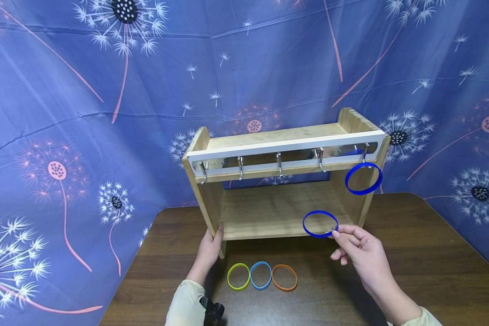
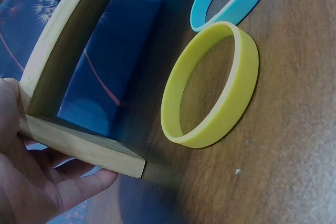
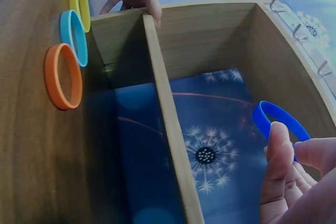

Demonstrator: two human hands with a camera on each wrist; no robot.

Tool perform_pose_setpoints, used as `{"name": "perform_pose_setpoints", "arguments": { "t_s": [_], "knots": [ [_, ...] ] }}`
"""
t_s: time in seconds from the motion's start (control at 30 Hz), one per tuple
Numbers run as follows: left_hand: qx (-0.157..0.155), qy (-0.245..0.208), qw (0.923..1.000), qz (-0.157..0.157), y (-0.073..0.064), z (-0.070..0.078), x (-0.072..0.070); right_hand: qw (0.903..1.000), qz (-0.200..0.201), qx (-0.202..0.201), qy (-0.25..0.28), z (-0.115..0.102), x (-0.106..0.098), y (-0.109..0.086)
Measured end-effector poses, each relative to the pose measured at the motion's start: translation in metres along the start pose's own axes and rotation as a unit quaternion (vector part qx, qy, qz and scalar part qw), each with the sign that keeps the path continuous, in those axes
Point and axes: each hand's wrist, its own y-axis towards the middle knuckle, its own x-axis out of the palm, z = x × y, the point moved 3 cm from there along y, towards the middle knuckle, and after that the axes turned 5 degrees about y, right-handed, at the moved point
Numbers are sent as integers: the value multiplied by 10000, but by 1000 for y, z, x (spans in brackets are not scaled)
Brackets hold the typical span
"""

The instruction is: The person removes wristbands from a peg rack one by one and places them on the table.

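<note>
A dark blue silicone wristband (image 1: 320, 224) is pinched between the thumb and fingers of my right hand (image 1: 360, 251), in front of the shelf's lower board. My left hand (image 1: 208, 251) grips the wooden shelf (image 1: 277, 210) at its lower left side panel, thumb on the inner side; the left wrist view shows the fingers around the panel's edge (image 2: 84, 148). Another blue wristband (image 1: 352, 188) hangs from the rightmost metal hook (image 1: 365, 151). On the table in front lie a yellow wristband (image 1: 228, 278), a light blue wristband (image 1: 251, 276) and an orange wristband (image 1: 296, 283) in a row.
Several more hooks line the white-framed rail (image 1: 261, 170) to the left, with no bands on them. The shelf stands on a brown wooden table (image 1: 146, 280). Behind hangs a blue cloth (image 1: 146, 90) with dandelion prints.
</note>
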Motion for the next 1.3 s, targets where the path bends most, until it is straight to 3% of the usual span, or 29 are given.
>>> {"name": "perform_pose_setpoints", "arguments": {
  "t_s": [0.87,1.3],
  "knots": [
    [14,37,10000,-18,0,1,0,9962,51,620,-617,37,-14,-18],
    [8,40,10000,-14,0,-1,0,9859,-47,1231,-1132,53,-18,-24]
  ]
}}
